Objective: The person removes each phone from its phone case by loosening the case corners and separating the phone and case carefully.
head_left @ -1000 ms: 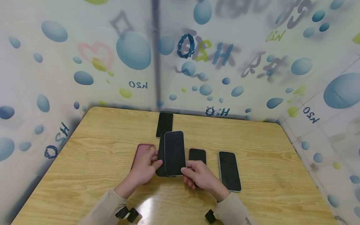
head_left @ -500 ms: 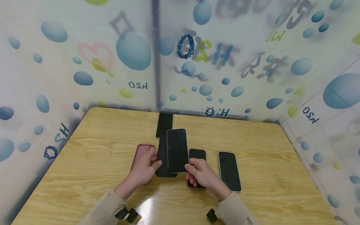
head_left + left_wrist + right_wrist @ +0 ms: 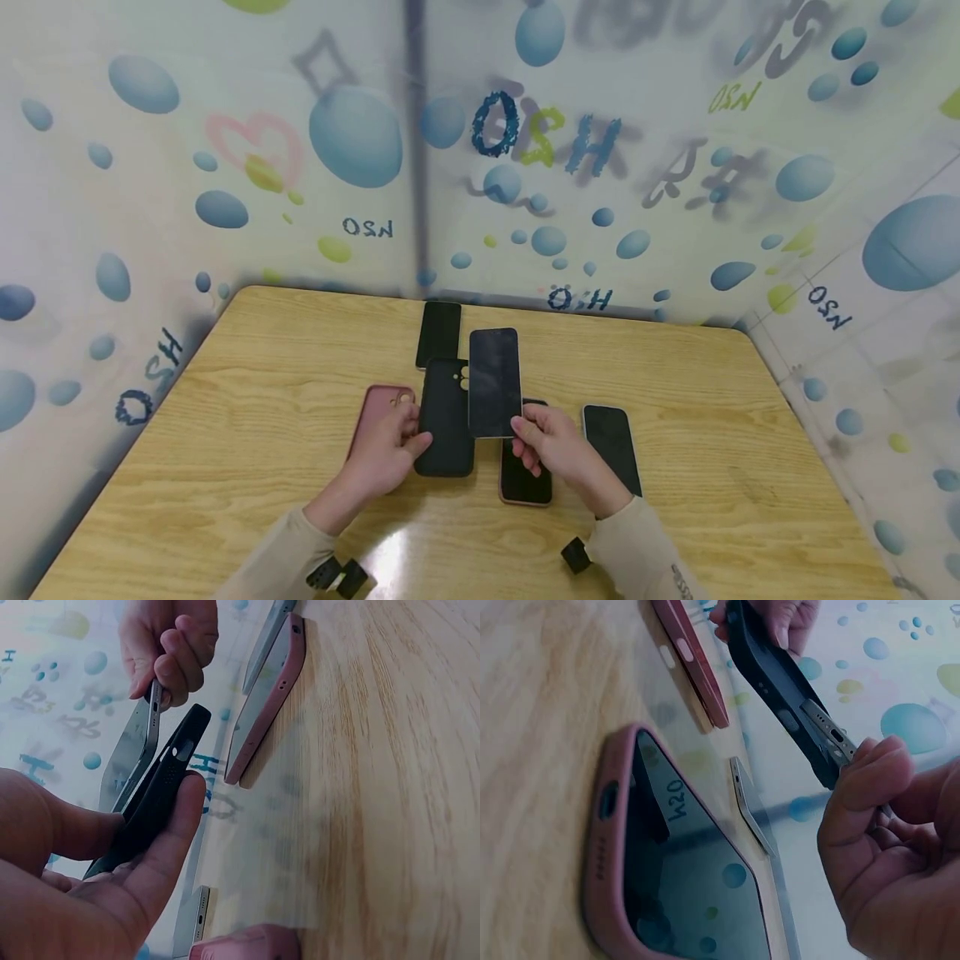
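Observation:
My left hand holds a black phone case by its left edge, above the table. In the left wrist view, the thumb presses one side of the case and the fingers lie beneath it. My right hand pinches a smartphone at its lower right corner, dark screen facing up. The phone is raised to the right of the case, out of most of it. In the right wrist view, the end of the phone with its charging port stands close to the case's rim; whether they touch I cannot tell.
A pink phone case lies under my left hand. Below my right hand lies a phone in a pink case. Another phone is farther right, and one more lies at the back. A patterned wall stands behind the wooden table.
My right hand has moved right and a little away with the phone, from over the black case to beside it, baring the inside of the case. My left hand has stayed in place.

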The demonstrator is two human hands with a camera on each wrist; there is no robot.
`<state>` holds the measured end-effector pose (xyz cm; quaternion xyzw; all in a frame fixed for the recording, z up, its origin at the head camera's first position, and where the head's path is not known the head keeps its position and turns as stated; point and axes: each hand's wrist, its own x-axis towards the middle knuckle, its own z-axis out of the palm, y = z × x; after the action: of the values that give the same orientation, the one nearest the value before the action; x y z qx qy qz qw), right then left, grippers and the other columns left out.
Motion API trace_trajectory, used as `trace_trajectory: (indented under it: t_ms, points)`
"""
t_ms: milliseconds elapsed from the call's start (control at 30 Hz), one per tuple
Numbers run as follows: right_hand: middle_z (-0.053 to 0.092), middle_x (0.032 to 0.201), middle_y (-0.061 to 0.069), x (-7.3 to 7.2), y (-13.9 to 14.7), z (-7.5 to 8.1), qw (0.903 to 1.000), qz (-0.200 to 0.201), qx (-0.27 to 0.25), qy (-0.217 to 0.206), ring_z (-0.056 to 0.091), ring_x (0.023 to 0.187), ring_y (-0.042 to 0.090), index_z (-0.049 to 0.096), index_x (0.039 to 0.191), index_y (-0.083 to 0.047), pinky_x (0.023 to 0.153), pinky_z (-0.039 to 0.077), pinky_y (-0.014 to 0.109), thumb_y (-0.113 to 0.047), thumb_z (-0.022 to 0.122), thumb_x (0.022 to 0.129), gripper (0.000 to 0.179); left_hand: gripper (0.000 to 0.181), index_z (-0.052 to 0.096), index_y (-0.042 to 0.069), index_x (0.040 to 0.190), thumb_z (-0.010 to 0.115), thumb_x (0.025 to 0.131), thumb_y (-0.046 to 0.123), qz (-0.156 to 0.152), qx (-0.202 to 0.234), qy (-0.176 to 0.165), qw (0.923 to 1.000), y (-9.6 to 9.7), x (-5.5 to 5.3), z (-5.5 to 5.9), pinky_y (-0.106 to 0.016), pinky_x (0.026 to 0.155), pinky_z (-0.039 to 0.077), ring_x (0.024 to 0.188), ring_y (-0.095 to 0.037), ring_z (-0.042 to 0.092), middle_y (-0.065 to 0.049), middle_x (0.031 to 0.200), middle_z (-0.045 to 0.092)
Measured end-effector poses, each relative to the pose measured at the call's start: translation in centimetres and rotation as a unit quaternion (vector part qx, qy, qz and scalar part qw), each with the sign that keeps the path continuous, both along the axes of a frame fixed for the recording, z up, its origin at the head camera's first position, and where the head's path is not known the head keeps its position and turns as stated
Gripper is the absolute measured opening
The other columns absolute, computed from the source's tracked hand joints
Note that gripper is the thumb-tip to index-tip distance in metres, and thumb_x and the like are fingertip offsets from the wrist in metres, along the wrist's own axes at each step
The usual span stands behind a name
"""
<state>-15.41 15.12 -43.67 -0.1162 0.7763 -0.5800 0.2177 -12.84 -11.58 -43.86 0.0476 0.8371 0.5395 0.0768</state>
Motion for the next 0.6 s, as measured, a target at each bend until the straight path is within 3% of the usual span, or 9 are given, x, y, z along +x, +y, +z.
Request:
trace_trajectory:
  t_ms: [200,600]
  points:
    - [0.058,0.075,0.003,-0.7,0.5,0.1,0.9997,-0.019,0.016,-0.008,0.051,0.058,0.014,0.053,0.088,-0.001,0.051,0.047,0.025,-0.014,0.045,0.111,0.028,0.019,0.056,-0.008,0.116,0.062,0.098,-0.006,0.001,0.007,-0.006,1.0000,0.2,0.0,-0.1,-0.030,0.070,0.052,0.086,-0.019,0.061,-0.015,0.098,0.069]
    - [0.058,0.073,0.003,-2.0,0.9,-0.1,0.9988,-0.043,0.021,-0.012,0.051,0.055,0.014,0.054,0.086,-0.001,0.051,0.047,0.025,-0.014,0.046,0.111,0.030,0.022,0.058,-0.009,0.117,0.064,0.096,-0.006,0.003,-0.001,-0.003,1.0000,0.2,0.3,-0.2,-0.033,0.073,0.055,0.091,-0.022,0.065,-0.014,0.098,0.071]
